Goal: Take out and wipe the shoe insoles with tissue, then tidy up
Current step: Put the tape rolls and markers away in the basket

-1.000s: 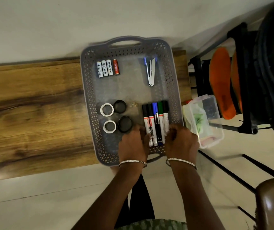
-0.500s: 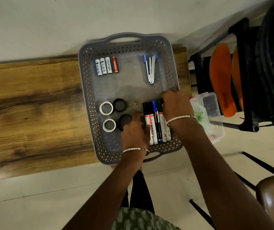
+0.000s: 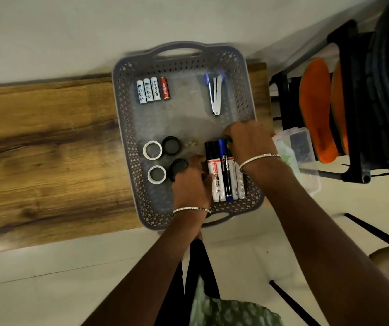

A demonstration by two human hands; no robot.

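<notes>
Wood counter [image 3: 47,149]: carries the grey basket [image 3: 127,128].
Left hand [image 3: 190,184]: against the near left side of the markers [image 3: 221,175]; its grip is hidden, so I cannot tell.
Right hand [image 3: 247,140]: bent over their cap ends; grip also hidden.
Orange insoles [image 3: 316,109]: on the rack [image 3: 355,114], right of the basket and well apart, long axis running away from the person. The right hand is nearer.

An orange insole [image 3: 316,109] with a dark rim lies lengthwise at far right. A second orange insole [image 3: 338,107] lies just beside it, partly hidden by a black frame [image 3: 356,128].
</notes>
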